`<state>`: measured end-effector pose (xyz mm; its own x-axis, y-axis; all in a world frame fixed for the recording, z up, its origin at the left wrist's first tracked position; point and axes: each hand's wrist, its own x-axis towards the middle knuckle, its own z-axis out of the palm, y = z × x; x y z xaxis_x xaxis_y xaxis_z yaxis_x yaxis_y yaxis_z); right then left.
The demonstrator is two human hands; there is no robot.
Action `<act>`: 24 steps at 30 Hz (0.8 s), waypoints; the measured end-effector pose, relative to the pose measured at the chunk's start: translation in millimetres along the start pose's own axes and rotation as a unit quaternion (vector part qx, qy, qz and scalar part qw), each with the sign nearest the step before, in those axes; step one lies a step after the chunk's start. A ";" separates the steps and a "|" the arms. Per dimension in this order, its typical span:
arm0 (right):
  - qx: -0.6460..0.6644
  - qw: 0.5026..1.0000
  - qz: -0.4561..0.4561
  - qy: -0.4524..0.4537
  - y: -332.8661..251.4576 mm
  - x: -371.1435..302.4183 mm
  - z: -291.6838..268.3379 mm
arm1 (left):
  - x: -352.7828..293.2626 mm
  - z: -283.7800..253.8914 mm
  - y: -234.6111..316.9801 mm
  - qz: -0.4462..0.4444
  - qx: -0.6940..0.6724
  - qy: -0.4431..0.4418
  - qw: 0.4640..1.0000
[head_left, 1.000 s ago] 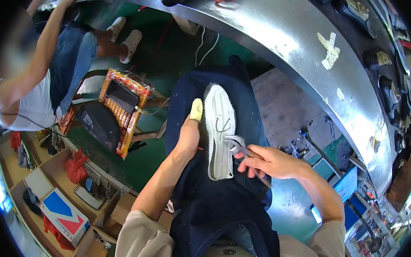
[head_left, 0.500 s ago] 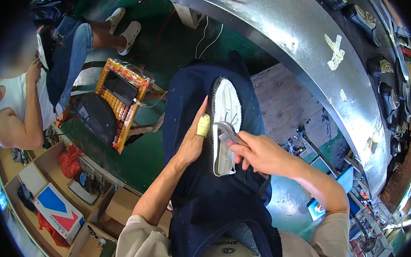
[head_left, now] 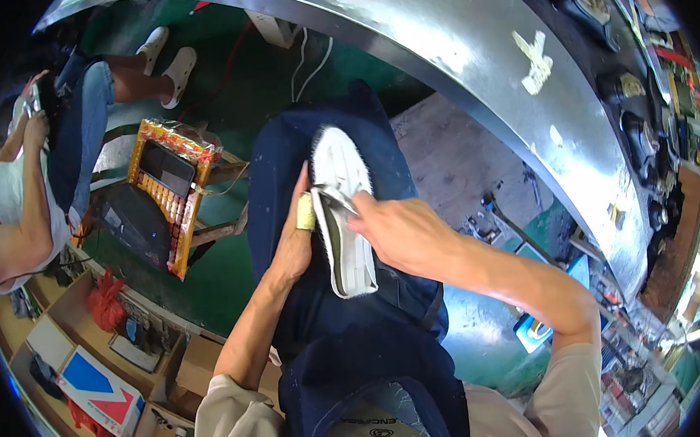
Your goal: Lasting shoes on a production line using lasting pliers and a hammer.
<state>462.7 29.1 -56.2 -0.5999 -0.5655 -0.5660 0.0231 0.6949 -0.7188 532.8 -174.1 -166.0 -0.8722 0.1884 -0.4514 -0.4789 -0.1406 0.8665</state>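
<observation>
A long white shoe part [head_left: 338, 161] with frayed edges lies lengthwise over my lap, its rounded end away from me. A dark olive strip or gap shows along its left side. My left hand [head_left: 292, 250] grips that left side, yellow wrapping around the thumb; the other fingers are mostly hidden beneath or behind the shoe part. In my closed right hand [head_left: 399, 227] is a grey metal tool that looks like pincers [head_left: 334, 198], its curved head against the shoe part's left edge near the middle. My fingers cover its handles.
A curved metal bench [head_left: 443, 44] runs across the far right, with dark shoes [head_left: 586, 13] beyond it. At left stands a beaded seat [head_left: 164, 190] holding a phone [head_left: 168, 167]; another person [head_left: 29, 206] sits past it. Wooden compartments [head_left: 157, 410] hold boxes and bags at lower left.
The view has shifted, so the scene sits further left. The shoe part has been tilted, showing more of its left side. The pincers moved from its middle to its left edge.
</observation>
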 end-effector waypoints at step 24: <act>0.302 0.949 0.092 0.002 9.3 -34.5 21.9 | -18.4 8.6 26.4 -0.040 0.163 0.033 0.985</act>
<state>501.1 45.4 -52.1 -0.5443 -0.4567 -0.7037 0.5816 0.3991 -0.7088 537.1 -172.9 -132.9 -0.8431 0.1209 -0.5241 -0.4977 0.1938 0.8454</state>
